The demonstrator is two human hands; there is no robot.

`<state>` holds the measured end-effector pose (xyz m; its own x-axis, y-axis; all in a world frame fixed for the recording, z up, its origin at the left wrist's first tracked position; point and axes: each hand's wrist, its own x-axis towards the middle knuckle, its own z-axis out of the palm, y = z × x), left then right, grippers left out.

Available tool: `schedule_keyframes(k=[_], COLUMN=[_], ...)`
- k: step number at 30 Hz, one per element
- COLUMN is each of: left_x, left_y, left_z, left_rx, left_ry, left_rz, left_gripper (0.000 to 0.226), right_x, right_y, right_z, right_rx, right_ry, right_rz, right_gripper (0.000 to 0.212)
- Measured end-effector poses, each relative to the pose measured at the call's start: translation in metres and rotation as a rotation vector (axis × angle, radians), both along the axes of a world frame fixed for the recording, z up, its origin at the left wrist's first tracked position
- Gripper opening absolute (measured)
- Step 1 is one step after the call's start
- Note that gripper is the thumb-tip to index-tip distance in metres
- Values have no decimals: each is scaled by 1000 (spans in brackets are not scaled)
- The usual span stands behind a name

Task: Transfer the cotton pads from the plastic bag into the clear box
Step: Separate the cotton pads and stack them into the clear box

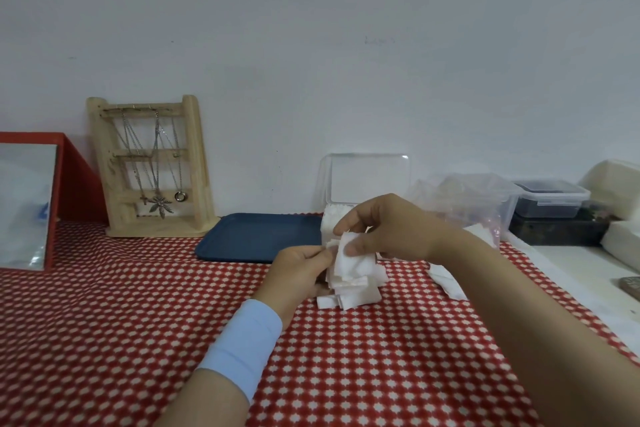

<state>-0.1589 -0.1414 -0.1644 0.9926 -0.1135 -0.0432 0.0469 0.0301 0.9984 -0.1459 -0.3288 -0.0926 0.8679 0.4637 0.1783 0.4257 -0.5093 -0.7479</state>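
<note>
A loose stack of white square cotton pads (356,279) is held between both hands just above the checked tablecloth. My left hand (298,274) grips the stack's left side, and my right hand (384,229) pinches the top pads from above. Directly behind them stands the clear box (330,225) with its lid (369,178) raised, and white pads show inside it. The crumpled clear plastic bag (464,198) lies to the right of the box, behind my right forearm. A few pads (446,279) lie on the cloth under that arm.
A dark blue tray (259,237) sits left of the box. A wooden jewellery stand (152,166) with necklaces is at the back left, beside a red-framed mirror (27,204). Lidded containers (550,198) and white packs (620,236) crowd the back right.
</note>
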Motion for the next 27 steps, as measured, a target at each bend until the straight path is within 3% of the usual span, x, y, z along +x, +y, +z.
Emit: schedule_keyframes(k=[7, 11, 13, 15, 19, 23, 27], left_x=[-2, -1, -3, -4, -2, -3, 0], left_y=[0, 2, 4, 5, 7, 4, 4], left_z=[3, 5, 5, 5, 3, 4, 3], left_rx=[-40, -124, -49, 38, 51, -45, -184], left_ry=[54, 74, 19, -37, -38, -3, 20], left_rz=[-67, -90, -117, -141, -154, -161, -115], left_gripper=[26, 43, 41, 31, 36, 32, 26], right_x=[1, -1, -1, 1, 1, 1, 0], right_y=[11, 15, 13, 11, 5, 6, 7], right_z=[-7, -8, -10, -10, -8, -10, -9], right_rx=[-65, -126, -155, -143, -90, 11, 174], right_ry=[-77, -147, -174, -116, 76, 114, 270], right_rz=[-60, -143, -183, -210, -130, -122, -133], right_gripper=[35, 37, 40, 42, 35, 18, 22])
